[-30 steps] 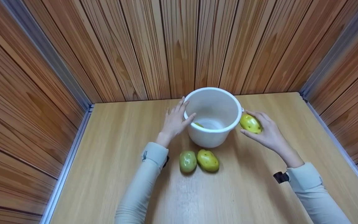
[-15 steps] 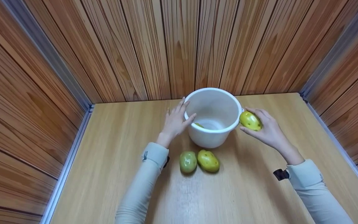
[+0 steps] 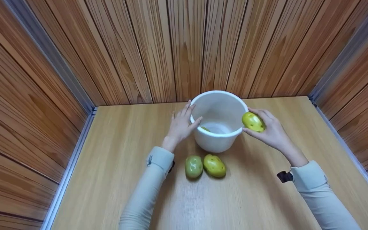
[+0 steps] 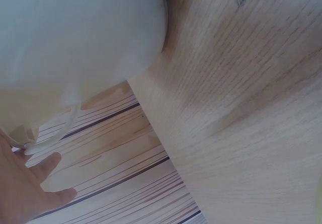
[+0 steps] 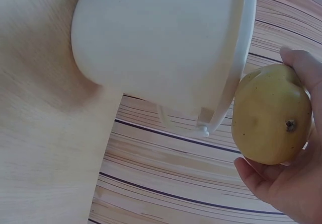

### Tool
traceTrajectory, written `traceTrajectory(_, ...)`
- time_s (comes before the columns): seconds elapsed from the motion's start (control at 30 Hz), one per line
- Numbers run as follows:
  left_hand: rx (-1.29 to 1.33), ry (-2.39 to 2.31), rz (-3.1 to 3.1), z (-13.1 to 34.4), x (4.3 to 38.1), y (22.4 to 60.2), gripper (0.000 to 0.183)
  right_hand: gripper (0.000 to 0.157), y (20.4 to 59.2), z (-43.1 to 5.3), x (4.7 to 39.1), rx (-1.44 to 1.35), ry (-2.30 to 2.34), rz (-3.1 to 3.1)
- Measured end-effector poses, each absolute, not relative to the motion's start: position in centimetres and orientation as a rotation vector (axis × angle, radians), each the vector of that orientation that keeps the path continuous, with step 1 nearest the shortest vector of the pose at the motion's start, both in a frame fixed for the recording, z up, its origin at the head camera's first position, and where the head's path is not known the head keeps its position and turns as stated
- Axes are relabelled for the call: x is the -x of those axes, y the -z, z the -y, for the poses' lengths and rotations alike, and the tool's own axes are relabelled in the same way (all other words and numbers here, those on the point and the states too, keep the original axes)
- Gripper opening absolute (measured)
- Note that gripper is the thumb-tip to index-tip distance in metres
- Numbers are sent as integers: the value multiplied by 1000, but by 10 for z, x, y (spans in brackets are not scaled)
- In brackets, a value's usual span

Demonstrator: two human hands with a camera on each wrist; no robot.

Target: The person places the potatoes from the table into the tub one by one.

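While the yellow potato is gripped between the thumb and fingers of the right hand, it is held just outside the right rim of the white bucket; whether the rim is touched cannot be told. Over the last second it has been brought leftward and slightly farther off, so the carry is judged to be almost at the bucket's mouth, with nothing let go yet. Its long axis is slanted from far left to near right, the far-left end being pointed towards the opening. At the left rim, the left hand is rested with fingers extended and spread. Inside the bucket, a yellow-green piece is mostly hidden by the near wall. On the tabletop, nearer than the bucket, a green fruit and a second potato are placed side by side.
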State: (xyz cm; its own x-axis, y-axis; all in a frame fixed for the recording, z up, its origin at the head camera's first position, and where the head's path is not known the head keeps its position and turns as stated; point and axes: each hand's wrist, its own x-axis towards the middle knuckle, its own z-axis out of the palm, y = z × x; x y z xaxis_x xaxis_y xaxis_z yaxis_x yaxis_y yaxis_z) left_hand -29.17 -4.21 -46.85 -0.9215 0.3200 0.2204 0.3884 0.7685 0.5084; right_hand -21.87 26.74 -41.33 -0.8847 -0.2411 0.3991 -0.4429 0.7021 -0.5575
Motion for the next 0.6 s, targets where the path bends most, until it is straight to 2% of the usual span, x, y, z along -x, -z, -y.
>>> traceTrajectory(0.6,545,889,2849,41,291,469,67,69,407,-247,227,-564,-991,2661)
